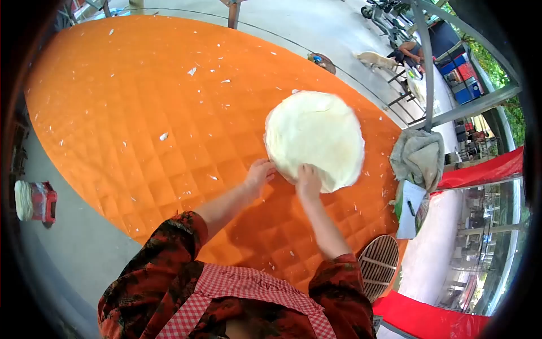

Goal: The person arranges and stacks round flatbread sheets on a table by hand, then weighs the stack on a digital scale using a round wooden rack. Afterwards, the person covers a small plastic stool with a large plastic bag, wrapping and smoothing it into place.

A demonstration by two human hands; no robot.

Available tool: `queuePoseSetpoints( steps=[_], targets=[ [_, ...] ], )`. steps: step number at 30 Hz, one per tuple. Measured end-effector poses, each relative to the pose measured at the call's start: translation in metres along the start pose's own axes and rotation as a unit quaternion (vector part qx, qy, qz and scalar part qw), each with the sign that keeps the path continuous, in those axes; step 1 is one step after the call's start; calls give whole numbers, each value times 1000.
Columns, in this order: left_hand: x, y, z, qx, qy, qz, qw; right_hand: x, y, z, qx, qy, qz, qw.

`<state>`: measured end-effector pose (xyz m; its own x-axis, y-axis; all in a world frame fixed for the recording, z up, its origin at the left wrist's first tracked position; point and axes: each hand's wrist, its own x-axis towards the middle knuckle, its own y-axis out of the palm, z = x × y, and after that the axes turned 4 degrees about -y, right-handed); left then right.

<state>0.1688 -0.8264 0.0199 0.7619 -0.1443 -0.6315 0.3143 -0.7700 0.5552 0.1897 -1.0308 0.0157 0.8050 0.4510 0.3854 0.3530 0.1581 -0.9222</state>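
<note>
Though the head view takes in both arms, fingertips are hard to make out at the near rim of a pale disc, which lies toward the right of the orange bench; single sheet or stack, I cannot tell. The left hand touches its lower-left edge, fingers curled; the right hand rests over the near edge, fingers bunched. Whether either pinches it is unclear. Dark corners cut off the surroundings.
</note>
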Motion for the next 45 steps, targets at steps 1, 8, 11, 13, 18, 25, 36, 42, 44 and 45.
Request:
queuePoseSetpoints(
  steps=[1, 8, 11, 13, 18, 25, 36, 42, 44, 45],
  targets=[
    [-3, 2, -2, -5, -3, 7, 1000, -8, 6, 11, -9, -4, -4, 1000],
    [0, 8, -7, 19, 0, 51, 999, -6, -29, 29, 39, 20, 87, 995],
    [2, 15, -5, 21, 17, -1, 1000, -7, -24, 30, 28, 24, 114, 993],
    [2, 15, -5, 46, 20, -9, 999, -5, -22, 31, 12, 22, 121, 992],
    [4, 13, -10, 102, 17, -28, 994, -3, -17, 31, -3, 10, 109, 994],
    [13, 6, -6, 90, 17, -73, 993, 4, -13, 7, 87, 27, 136, 986],
    [12, 8, -8, 58, 17, -34, 998, -1, -11, 44, 41, 23, 118, 992],
    [13, 23, -19, -52, -52, -42, 996, 0, -1, 46, 24, 48, 95, 994],
    [15, 23, -23, -49, -78, -43, 995, -2, 4, 49, -1, 50, 61, 997],
    [11, 26, -28, -31, -90, -33, 995, -1, -1, 53, 15, 57, 59, 997]
  ],
)
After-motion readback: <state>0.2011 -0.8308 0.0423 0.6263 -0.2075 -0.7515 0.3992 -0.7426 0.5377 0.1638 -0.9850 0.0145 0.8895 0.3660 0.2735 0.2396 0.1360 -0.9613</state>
